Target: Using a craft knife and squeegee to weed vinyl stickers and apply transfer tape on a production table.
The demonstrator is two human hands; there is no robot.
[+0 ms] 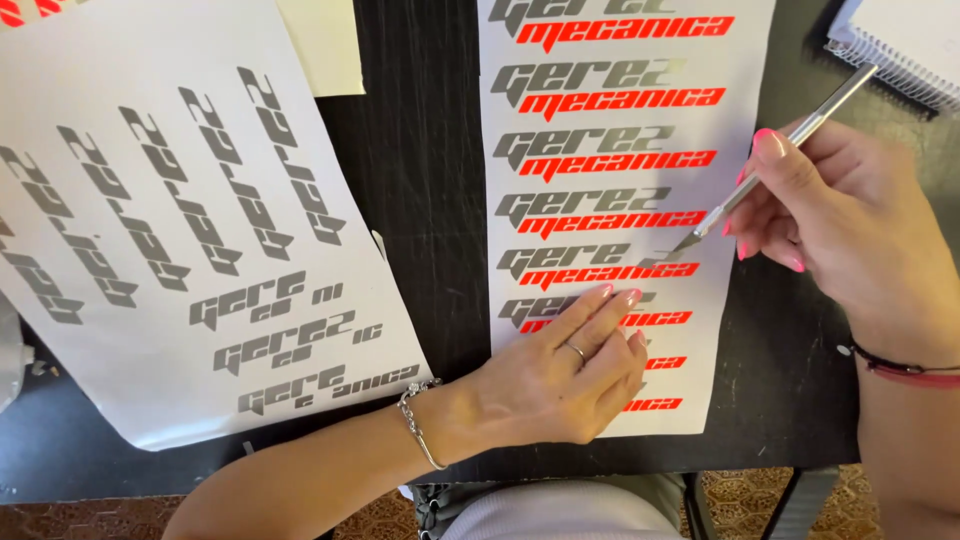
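A white sticker sheet with rows of grey and red lettering lies on the dark table. My left hand presses flat on its lower part, fingers together, wearing a ring and a bracelet. My right hand holds a slim metal craft knife like a pen. The blade tip touches the sheet at the right end of one grey word.
A larger white sheet with only grey lettering lies at the left. A pale yellow sheet sits at the top. A spiral notebook is at the top right corner. The table's near edge runs just below my left forearm.
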